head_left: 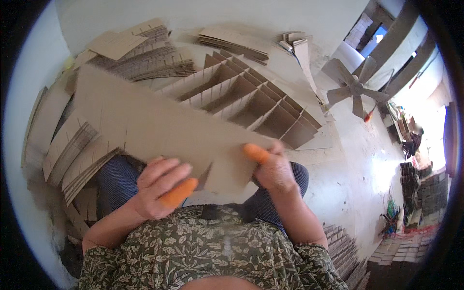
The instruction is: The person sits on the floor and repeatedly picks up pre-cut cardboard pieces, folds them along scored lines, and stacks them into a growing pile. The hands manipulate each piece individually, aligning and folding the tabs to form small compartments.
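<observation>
A long brown cardboard sheet (164, 118) slants across my lap, from the upper left down to the right. My right hand (275, 169) grips its right end, with an orange-covered thumb lying on top. At the near edge, my left hand (162, 186) is closed with its fingers curled over the cardboard; motion blurs them a little. Its thumb also wears an orange cover. Between the hands, a small dark gap or flap shows at the sheet's edge. Just beyond the sheet lies a cardboard divider grid (246, 94) of interlocked strips, partly hidden by it.
Slotted cardboard pieces (154, 50) are piled at the far left, and more strips (232, 43) lie by the wall. Several curved sheets (79, 150) lean at my left. A fan (356, 88) stands at the right. Stacked cardboard (343, 251) lies by my right side; a person (413, 140) is farther off.
</observation>
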`<state>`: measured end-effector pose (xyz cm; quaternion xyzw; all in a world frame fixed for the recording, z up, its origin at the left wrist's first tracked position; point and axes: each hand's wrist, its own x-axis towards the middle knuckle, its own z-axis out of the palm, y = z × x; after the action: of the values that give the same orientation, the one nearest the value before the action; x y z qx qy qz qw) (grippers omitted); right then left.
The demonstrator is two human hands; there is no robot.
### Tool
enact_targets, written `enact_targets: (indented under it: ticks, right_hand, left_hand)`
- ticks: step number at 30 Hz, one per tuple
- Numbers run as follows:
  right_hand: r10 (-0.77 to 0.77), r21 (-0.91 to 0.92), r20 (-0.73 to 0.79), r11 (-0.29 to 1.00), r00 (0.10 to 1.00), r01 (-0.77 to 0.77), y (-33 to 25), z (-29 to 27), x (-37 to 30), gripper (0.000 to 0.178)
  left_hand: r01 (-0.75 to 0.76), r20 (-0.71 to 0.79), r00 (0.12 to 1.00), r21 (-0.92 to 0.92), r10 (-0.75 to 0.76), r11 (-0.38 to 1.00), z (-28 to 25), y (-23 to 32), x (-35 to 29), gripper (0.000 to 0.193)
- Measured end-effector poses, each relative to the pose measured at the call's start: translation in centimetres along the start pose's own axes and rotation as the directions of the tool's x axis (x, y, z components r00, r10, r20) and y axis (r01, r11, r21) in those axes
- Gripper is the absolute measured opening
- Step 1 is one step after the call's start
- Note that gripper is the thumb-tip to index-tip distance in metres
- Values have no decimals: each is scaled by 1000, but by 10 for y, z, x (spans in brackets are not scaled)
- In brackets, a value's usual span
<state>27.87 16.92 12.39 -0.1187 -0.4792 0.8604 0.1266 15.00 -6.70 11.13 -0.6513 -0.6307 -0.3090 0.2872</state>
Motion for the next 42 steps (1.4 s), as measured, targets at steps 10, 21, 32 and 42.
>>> enact_targets:
  ticks: [10,21,32,42]
  right_hand:
    - [-710,-664,-412,663,572,344,-58,-150,-26,20]
    - [-658,-797,-449,600,605,62,-45,-169,-26,19]
    - [-711,-852,-290,497,641,166,-59,-165,-16,15]
    - [-660,-772,-211,565,720,292,-59,-174,1,19]
  left_hand:
    - [682,354,727,-277,-588,677,85,-27,-99,26]
    - [681,651,621,-172,-436,712,102,-19,-112,19]
    - [716,791,474,-91,-386,692,106,-19,-114,23]
    - [723,827,432,-78,-360,687,108,-20,-115,23]
